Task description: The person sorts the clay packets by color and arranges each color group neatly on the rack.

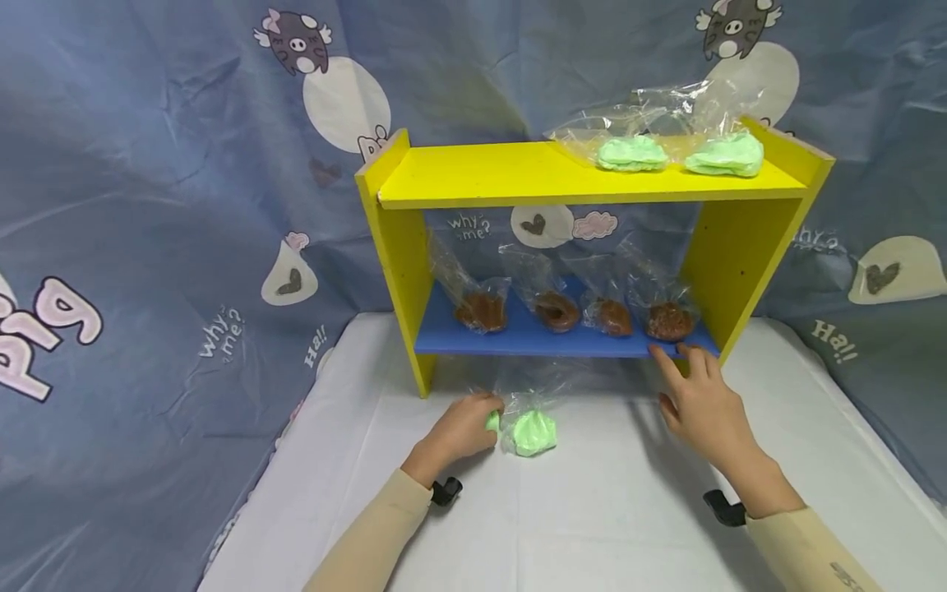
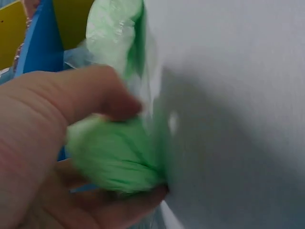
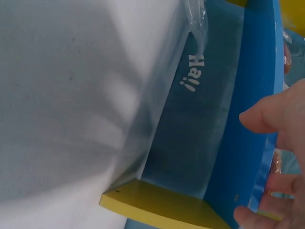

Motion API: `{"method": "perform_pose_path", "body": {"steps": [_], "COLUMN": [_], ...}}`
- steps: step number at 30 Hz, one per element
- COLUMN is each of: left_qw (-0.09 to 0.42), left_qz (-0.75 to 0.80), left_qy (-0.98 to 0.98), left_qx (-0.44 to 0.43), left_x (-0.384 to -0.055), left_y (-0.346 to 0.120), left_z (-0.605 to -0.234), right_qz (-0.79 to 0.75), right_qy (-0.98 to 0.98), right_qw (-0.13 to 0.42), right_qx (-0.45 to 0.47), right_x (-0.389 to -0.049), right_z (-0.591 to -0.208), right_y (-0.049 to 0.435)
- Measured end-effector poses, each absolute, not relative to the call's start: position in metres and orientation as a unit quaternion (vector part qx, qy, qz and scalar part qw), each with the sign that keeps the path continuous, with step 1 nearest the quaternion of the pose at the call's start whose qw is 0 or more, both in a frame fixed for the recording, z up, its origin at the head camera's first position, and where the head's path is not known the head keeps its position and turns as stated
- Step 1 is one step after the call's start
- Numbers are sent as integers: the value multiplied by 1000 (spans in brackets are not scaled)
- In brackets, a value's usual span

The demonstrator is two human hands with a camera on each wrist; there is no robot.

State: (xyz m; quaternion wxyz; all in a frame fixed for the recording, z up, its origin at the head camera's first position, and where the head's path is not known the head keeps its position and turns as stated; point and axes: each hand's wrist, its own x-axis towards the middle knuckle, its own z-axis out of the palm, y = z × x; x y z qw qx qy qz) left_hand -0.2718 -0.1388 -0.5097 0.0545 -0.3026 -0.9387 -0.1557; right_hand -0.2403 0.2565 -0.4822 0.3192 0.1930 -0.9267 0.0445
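My left hand (image 1: 464, 426) grips a light-green bundle (image 2: 114, 155) in clear plastic, low over the white tabletop in front of the shelf unit. The thumb lies across its upper side and fingers curl beneath it. Just right of this hand, a second bagged green bundle (image 1: 533, 433) lies on the table. My right hand (image 1: 706, 407) touches the front edge of the blue shelf board (image 1: 543, 344) near its right end. Its fingers are extended at the edge, and in the right wrist view the thumb (image 3: 259, 114) overlaps the board's underside.
Several bagged brown bread-like pieces stand along the blue board, one a ring (image 1: 556, 312). Two more green bundles (image 1: 632, 154) in clear bags sit at the right of the yellow top board (image 1: 481, 168). Yellow side panels (image 1: 395, 271) bound the unit; a patterned blue cloth (image 1: 185, 164) hangs behind.
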Motion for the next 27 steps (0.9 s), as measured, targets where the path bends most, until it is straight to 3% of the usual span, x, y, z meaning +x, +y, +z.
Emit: {"method": "perform_pose_path", "body": {"steps": [9,27], "left_qw": [163,320], "left_qz": [-208,-205], "left_qy": [-933,-860], "left_qx": [-244,-339], "left_x": [-275,-204], "left_y": [-149,-165], "left_z": [-494,-412], "right_qz": [52,42], "right_qy": [-935,-935], "right_qw": [305,304], "right_qx": [175,176], "right_x": [-245,-240], "right_z": [-483,-486], "right_y": [247,246]}}
